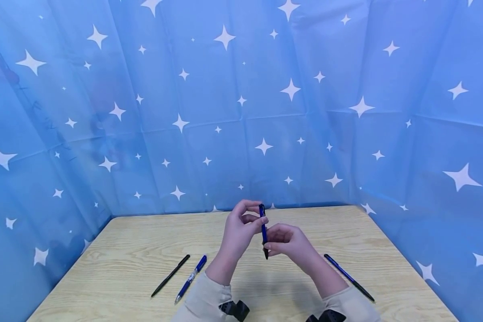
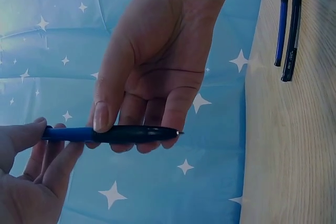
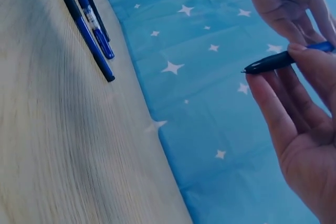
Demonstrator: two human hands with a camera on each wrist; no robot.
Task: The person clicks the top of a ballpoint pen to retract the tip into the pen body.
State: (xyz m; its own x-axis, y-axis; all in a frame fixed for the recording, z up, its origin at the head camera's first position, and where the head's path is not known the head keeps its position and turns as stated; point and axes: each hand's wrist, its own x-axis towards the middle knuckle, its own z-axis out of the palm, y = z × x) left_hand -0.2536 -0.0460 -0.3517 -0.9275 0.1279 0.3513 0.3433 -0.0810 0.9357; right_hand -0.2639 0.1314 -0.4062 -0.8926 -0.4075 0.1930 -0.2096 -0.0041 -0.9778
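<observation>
Upright over the table, a slim blue ballpoint pen (image 1: 263, 226) with a dark grip section is between both hands. My left hand (image 1: 239, 229) pinches its upper blue end between thumb and fingers. Lower down, my right hand (image 1: 291, 246) pinches the dark grip near the tip. In the left wrist view the pen's dark grip (image 2: 142, 135) ends in a small bare metal point. The right wrist view shows the right hand's (image 3: 310, 145) thumb lying on the dark grip, the blue barrel reaching toward the left hand (image 3: 286, 3).
On the wooden table (image 1: 145, 237) lie a black pen (image 1: 171, 275) and a blue pen with a pale label (image 1: 191, 279) at the left. A blue-and-black pen (image 1: 348, 277) lies at the right. A blue starry curtain (image 1: 241, 134) surrounds the table's back and sides.
</observation>
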